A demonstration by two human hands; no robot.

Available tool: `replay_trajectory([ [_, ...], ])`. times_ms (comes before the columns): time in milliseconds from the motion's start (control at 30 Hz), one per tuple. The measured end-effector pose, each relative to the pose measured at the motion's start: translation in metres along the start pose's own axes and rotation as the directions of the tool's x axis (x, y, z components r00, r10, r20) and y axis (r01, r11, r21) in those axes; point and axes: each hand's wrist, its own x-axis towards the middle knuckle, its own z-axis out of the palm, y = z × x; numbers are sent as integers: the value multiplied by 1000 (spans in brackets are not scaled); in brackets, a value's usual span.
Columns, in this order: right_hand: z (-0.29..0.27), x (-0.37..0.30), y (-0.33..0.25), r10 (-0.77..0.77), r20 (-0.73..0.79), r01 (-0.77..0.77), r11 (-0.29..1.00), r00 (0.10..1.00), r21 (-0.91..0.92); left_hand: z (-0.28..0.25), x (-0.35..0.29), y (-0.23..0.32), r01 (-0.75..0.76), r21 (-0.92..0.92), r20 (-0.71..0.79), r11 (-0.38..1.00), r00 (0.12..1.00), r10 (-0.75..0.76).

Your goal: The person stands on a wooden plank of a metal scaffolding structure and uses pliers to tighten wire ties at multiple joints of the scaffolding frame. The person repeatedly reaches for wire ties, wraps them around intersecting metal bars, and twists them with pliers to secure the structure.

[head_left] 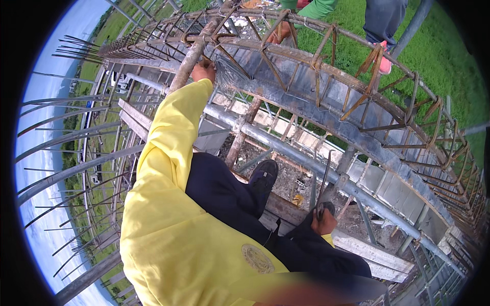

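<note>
My left hand (204,71) reaches out to the far left with its fingers closed, beside a rusty pipe (190,64). A bundle of thin grey tie wires (230,70) fans out to the right from its fingers. Low and to the right, my right hand (325,223) is closed round a slender metal rod with a bent tip (325,178), which points upward. Beyond the left hand runs a long rebar cage (326,66) of rusty bars and bent stirrups. Its bars lie over a grey formwork panel (306,115).
A thick galvanized pipe (286,145) crosses below the cage. My shoe (264,178) rests near wooden planks (286,206), with rubble far beneath. Scaffold pipes (66,135) and protruding bars fill the left. Two other people stand beyond the cage; one foot (278,33) is near it.
</note>
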Motion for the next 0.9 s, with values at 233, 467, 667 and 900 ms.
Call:
replay_trajectory([
  [233, 0, 0, 1, 8, 19, -9, 1000, 1000, 19, -28, -17, 44, 169, -222, -7, 960, 984, -175],
  [467, -3, 0, -1, 20, 0, -20, 999, 1000, 48, -71, -24, 70, -40, -317, -215, 948, 976, -31],
  [667, -2, -1, 1, 27, 12, -28, 998, 1000, 56, -122, 10, 73, -257, -530, -173, 808, 966, 194],
  [900, -5, -5, 11, -7, -11, 8, 994, 1000, 109, -172, 1, 107, -132, -832, -171, 540, 985, -23],
])
